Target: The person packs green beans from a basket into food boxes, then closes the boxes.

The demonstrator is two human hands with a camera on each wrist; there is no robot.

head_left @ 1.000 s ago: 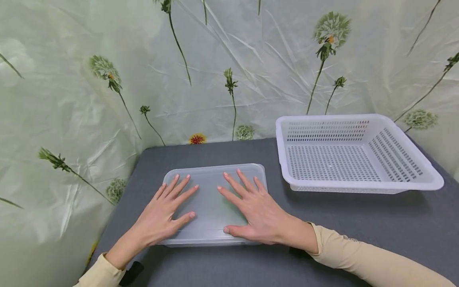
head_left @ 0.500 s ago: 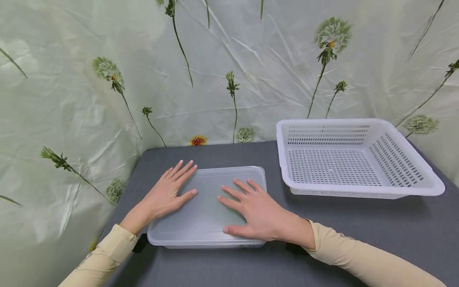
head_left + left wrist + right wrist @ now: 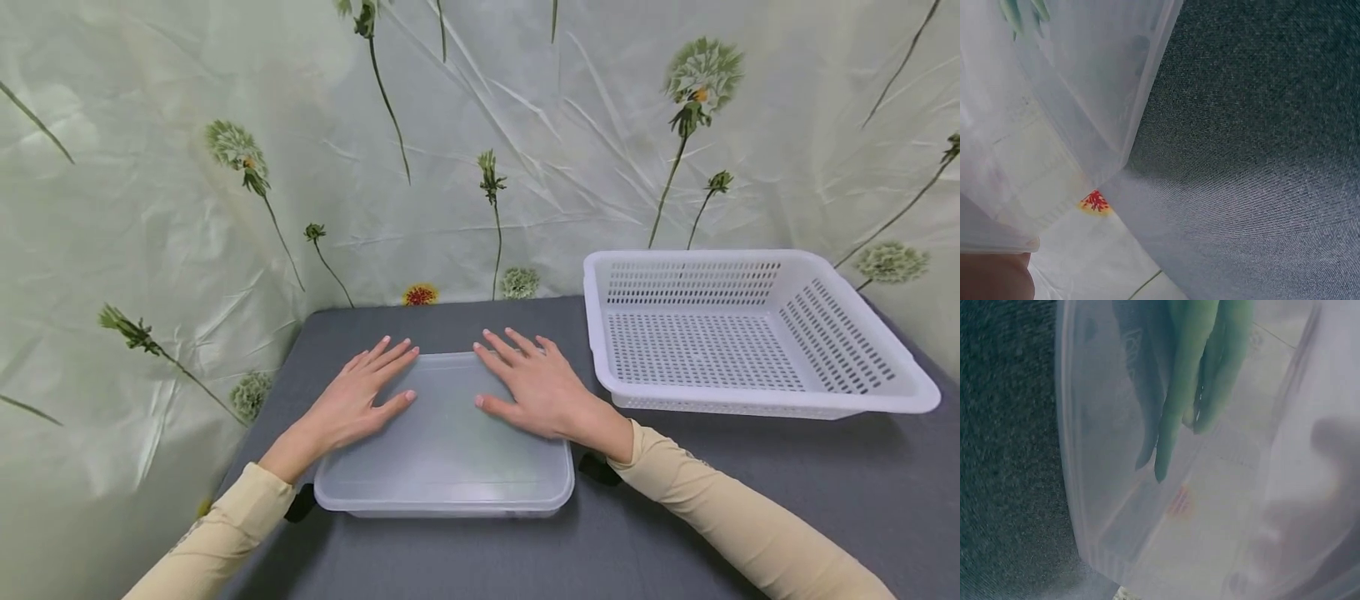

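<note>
A translucent plastic container with a pale lid (image 3: pixel 450 458) lies flat on the grey table in the head view. My left hand (image 3: pixel 352 408) rests on the lid's left side, fingers straight and pointing to the far left corner. On the far right part, my right hand (image 3: pixel 536 387) lies with its fingers spread. Through the container's clear wall, the right wrist view shows long, slender green vegetables (image 3: pixel 1175 419) with pointed tips, resembling chili peppers. Green tips (image 3: pixel 1016 15) also show faintly in the left wrist view, where a finger (image 3: pixel 997 275) touches the lid's edge.
A white perforated plastic basket (image 3: pixel 705 350) stands at the back right, with no contents visible in it. Grey cloth covers the table (image 3: pixel 450 558). Behind it hangs a pale curtain (image 3: pixel 435 225) printed with dandelions.
My left hand has slid away from me along the lid toward its far left corner. Later, my right hand has moved to the far right part. The lid stays on the container.
</note>
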